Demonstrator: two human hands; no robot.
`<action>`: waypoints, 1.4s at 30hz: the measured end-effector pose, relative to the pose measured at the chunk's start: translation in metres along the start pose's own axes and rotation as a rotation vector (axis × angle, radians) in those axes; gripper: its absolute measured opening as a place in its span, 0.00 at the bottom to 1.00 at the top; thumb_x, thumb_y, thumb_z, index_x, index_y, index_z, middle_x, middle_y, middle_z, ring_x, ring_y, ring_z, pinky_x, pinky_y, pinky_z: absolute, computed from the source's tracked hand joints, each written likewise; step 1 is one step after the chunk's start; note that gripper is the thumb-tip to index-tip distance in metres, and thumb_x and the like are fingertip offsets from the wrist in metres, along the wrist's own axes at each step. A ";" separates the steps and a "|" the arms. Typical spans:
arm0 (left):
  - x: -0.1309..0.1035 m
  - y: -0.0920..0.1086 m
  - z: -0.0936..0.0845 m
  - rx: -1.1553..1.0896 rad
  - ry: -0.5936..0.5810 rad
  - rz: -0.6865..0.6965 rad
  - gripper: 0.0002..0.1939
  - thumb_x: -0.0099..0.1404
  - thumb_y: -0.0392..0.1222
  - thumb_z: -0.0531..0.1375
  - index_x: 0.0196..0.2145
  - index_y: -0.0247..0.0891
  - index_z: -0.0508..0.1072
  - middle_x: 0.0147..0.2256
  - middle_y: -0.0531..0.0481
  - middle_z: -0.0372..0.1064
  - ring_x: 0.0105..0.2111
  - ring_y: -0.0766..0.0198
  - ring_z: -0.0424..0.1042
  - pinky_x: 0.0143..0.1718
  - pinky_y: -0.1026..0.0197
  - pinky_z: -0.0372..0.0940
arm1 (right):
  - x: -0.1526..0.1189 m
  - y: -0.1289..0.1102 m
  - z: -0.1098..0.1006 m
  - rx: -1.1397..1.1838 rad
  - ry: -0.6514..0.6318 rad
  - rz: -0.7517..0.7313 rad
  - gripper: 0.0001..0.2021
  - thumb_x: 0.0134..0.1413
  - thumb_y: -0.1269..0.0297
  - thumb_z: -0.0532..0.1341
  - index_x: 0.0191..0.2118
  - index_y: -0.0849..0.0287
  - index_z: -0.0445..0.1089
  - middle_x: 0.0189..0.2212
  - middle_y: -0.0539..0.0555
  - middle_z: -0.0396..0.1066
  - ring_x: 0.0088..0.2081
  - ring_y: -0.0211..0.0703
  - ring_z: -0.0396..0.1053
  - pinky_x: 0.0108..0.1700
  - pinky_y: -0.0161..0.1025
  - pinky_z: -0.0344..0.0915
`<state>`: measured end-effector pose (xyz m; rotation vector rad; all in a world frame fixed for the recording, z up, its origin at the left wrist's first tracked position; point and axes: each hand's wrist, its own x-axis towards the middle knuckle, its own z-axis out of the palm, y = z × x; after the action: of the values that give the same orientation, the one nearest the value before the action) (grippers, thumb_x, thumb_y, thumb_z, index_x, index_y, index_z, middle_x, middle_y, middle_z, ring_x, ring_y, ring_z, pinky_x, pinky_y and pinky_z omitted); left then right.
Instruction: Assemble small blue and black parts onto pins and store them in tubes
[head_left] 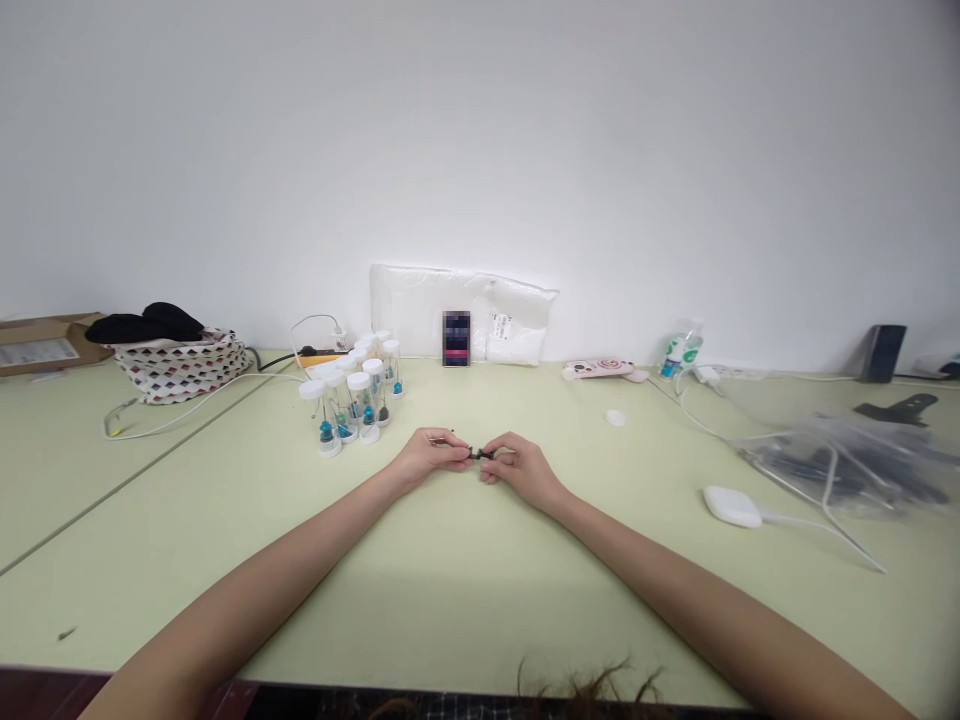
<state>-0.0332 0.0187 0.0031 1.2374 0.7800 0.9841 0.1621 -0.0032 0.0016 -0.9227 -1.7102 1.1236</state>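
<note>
My left hand (433, 458) and my right hand (519, 468) meet above the middle of the pale green table. Between their fingertips is a small black piece (480, 455), pinched at its left end by the left hand and at its right end by the right. Its exact kind is too small to make out, and the fingers cover both ends. To the left of my left hand stand several clear tubes (351, 400) with white caps, holding blue and dark parts. A tiny dark speck lies just beyond the left fingers.
A phone (456, 338) leans on a white plastic package (517, 310) by the wall. At left sits a patterned basket (180, 365) with black cloth. On the right are a white charger (732, 506), cables, plastic bags (847, 465), a bottle (681, 350) and a pink case (600, 369).
</note>
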 end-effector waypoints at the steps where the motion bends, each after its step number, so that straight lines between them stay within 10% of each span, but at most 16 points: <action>1: 0.000 0.000 0.000 -0.002 0.001 0.000 0.15 0.43 0.39 0.67 0.28 0.28 0.70 0.29 0.43 0.72 0.31 0.58 0.73 0.42 0.52 0.65 | 0.000 0.000 0.000 0.000 0.004 -0.010 0.15 0.42 0.56 0.62 0.33 0.61 0.64 0.29 0.52 0.69 0.26 0.40 0.72 0.33 0.39 0.69; 42: 0.001 -0.003 -0.003 0.005 -0.053 -0.001 0.14 0.44 0.38 0.66 0.28 0.28 0.70 0.29 0.44 0.72 0.33 0.58 0.72 0.43 0.51 0.64 | 0.002 0.002 -0.001 -0.024 -0.024 -0.024 0.14 0.50 0.54 0.55 0.32 0.62 0.65 0.19 0.49 0.65 0.21 0.35 0.64 0.25 0.34 0.65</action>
<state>-0.0347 0.0211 -0.0002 1.2624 0.7422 0.9453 0.1629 -0.0002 0.0004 -0.9044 -1.7531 1.1054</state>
